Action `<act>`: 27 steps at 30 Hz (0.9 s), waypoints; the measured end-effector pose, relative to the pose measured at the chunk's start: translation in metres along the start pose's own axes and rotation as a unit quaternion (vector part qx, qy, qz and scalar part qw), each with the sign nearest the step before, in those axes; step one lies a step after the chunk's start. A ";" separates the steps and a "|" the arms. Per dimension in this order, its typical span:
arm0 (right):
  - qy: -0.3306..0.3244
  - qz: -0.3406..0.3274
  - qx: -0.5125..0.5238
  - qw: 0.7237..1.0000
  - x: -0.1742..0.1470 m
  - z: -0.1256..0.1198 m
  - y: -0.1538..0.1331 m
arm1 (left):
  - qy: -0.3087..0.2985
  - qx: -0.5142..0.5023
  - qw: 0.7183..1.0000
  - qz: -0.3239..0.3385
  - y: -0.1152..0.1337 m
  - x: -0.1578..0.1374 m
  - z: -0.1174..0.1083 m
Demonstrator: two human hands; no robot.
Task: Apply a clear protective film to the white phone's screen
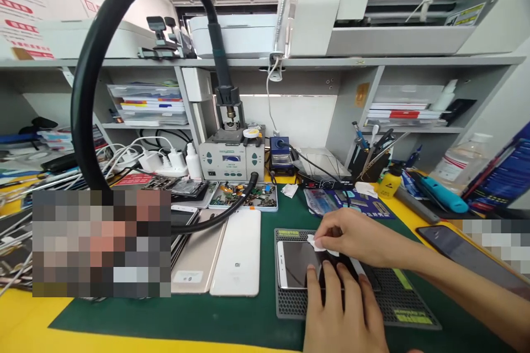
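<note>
A white-framed smartphone (296,262) with a dark screen lies face up on a grey perforated mat (290,306). My left hand (343,303) comes in from the bottom edge, its fingers spread and laid flat over the near part of the phone. Above it, my right hand (351,237) pinches a crumpled white tissue (318,244) against the screen near the phone's far edge. Both hands cover much of the phone's right half.
To the left lie a white phone back (236,256) and a gold phone back (199,265). Behind stand a tray of small parts (271,201), a grey repair station (232,161) with a black hose (85,66), and a yellow bottle (388,185). Another phone (467,256) lies at right.
</note>
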State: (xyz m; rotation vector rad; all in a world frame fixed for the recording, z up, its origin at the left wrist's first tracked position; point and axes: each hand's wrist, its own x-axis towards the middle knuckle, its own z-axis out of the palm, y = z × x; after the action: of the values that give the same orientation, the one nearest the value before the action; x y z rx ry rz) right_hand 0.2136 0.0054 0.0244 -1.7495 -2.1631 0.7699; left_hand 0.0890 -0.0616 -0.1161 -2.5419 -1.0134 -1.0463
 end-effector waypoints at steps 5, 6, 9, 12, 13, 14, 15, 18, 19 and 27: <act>-0.012 -0.027 -0.020 0.999 0.016 0.005 -0.017 | 0.015 -0.001 1.000 0.001 0.004 0.002 0.003; -0.013 -0.031 -0.023 0.999 0.019 0.007 -0.021 | 0.022 -0.002 1.000 -0.003 0.005 0.002 0.003; -0.022 -0.039 -0.030 0.999 0.027 0.011 -0.033 | 0.033 -0.016 0.999 -0.028 0.009 0.003 0.006; -0.032 -0.054 -0.036 0.997 0.034 0.014 -0.046 | 0.053 -0.034 0.997 -0.046 0.013 0.005 0.008; -0.035 -0.060 -0.037 0.997 0.036 0.015 -0.049 | 0.064 -0.037 0.996 -0.050 0.014 0.006 0.008; -0.039 -0.065 -0.038 0.996 0.039 0.016 -0.053 | 0.076 -0.038 0.995 -0.053 0.014 0.007 0.007; -0.043 -0.070 -0.038 0.996 0.041 0.017 -0.056 | 0.083 -0.036 0.994 -0.054 0.013 0.008 0.005; -0.059 -0.072 -0.044 0.995 0.046 0.019 -0.064 | 0.069 -0.017 0.997 -0.027 0.007 0.012 -0.004; -0.064 -0.071 -0.048 0.994 0.048 0.019 -0.065 | 0.059 -0.011 0.998 -0.014 0.004 0.013 -0.008; -0.102 -0.075 -0.075 0.989 0.048 0.024 -0.075 | -0.006 -0.061 0.998 0.009 -0.002 0.015 -0.024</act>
State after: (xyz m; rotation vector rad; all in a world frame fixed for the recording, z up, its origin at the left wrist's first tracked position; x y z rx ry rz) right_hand 0.1278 0.0358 0.0393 -1.6125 -2.5158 0.7958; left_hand 0.0816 -0.0627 -0.0885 -2.6504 -0.9553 -1.1222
